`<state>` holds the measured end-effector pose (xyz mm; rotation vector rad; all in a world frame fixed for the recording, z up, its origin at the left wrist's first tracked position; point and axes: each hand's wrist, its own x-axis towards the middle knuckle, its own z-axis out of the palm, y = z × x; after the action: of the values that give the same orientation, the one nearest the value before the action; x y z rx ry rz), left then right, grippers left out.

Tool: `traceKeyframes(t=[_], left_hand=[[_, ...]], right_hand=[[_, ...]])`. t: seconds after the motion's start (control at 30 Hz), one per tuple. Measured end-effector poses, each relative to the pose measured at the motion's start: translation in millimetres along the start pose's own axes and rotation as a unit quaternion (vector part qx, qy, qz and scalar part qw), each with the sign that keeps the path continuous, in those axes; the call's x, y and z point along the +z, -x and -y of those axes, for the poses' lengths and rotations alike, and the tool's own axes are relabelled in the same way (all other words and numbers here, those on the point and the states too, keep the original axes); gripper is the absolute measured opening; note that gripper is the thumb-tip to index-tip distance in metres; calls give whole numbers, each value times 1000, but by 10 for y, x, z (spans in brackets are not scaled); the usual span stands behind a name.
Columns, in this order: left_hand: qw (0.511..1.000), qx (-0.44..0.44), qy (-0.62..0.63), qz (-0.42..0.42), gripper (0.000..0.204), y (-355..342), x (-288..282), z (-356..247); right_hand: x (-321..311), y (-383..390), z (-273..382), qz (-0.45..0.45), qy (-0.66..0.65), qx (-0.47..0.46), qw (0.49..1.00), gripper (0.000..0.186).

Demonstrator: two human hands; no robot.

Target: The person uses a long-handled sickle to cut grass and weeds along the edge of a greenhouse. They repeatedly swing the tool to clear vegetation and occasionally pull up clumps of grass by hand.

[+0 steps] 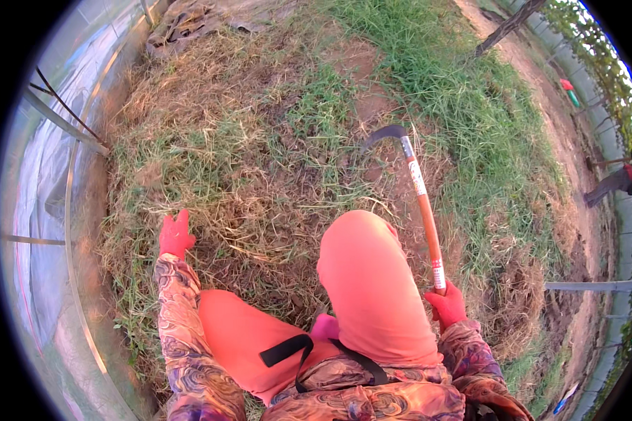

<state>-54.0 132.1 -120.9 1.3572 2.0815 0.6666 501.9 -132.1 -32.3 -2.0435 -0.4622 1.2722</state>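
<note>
My right hand (447,305), in a red glove, is closed around the lower end of a long-handled sickle (426,210). Its wooden handle points away from me, and the dark curved blade (386,133) hooks to the left over bare soil beside green grass. My left hand (176,236), also red-gloved, reaches out on the left with fingers apart, at the edge of cut, drying grass (225,231). Nothing shows in its fingers, though the tips meet the grass. My bent knees, in orange trousers, lie between the two hands.
Tall green grass (428,63) stands at the far right. Plastic sheeting (42,203) and poles line the left side. A wooden post (509,28) rises at the far right, and a metal bar (597,285) juts in at right. Another person (621,182) is at the right edge.
</note>
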Motion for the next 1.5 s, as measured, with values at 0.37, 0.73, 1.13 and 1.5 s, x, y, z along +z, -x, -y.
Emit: traceKeyframes(t=[0.37, 0.73, 1.13, 1.5], left_hand=[[959, 26, -62, 274, 52, 246, 386, -719], [956, -17, -35, 290, 45, 350, 445, -880], [923, 74, -124, 356, 42, 248, 624, -879], [913, 153, -152, 346, 53, 115, 784, -704]], right_hand=[[141, -33, -108, 115, 124, -53, 984, 26], [156, -426, 727, -11, -32, -81, 996, 21], [-326, 421, -743, 27, -25, 117, 992, 18], [-89, 170, -24, 89, 137, 18, 986, 24]])
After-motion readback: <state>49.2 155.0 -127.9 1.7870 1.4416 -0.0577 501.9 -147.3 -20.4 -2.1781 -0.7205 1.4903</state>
